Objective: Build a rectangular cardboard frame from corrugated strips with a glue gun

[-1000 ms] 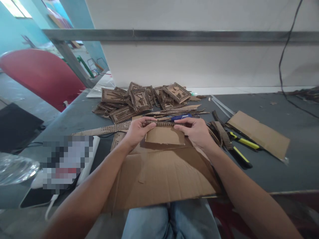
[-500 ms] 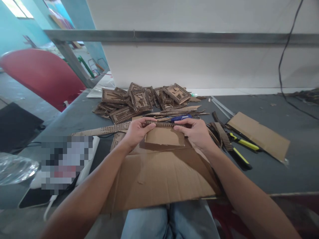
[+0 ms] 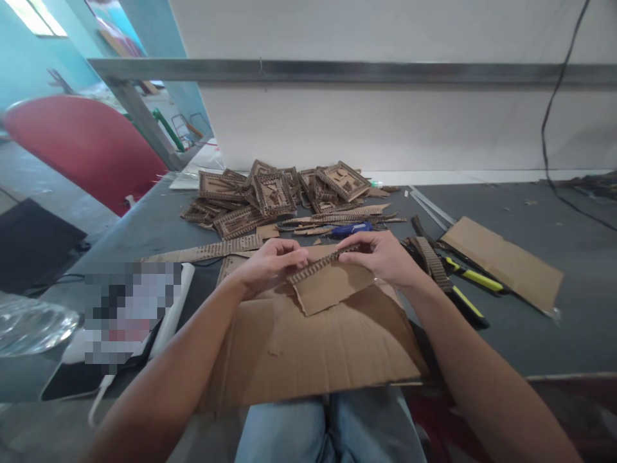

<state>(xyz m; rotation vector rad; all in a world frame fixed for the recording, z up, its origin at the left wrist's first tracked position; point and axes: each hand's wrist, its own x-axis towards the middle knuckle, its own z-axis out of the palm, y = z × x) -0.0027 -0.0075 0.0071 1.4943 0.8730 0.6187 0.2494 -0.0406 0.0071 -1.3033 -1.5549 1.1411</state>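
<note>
Bottom centre: faded denim knees (image 3: 289,434). Above them, a creased brown cardboard sheet (image 3: 308,347) overhangs the near edge of the dark grey table (image 3: 520,341). Centre of frame, over the sheet: small cardboard panel (image 3: 332,287), roughly oblong, smooth-faced, rough-cut near edge. Long axis slants from lower left to upper right; ribbed strip (image 3: 314,266) runs along its far edge, same slant. Right hand (image 3: 388,258) pinches the panel's upper-right end between thumb and fingers. Left hand (image 3: 270,265) by the lower-left end, thumb and fingers drawn close; contact unclear. Beyond: blue-handled tool (image 3: 351,229), then heaped corrugated-edged plaques (image 3: 274,193). Background: pale wall (image 3: 366,125), metal rail (image 3: 361,71); red chair (image 3: 81,145) upper left.
</note>
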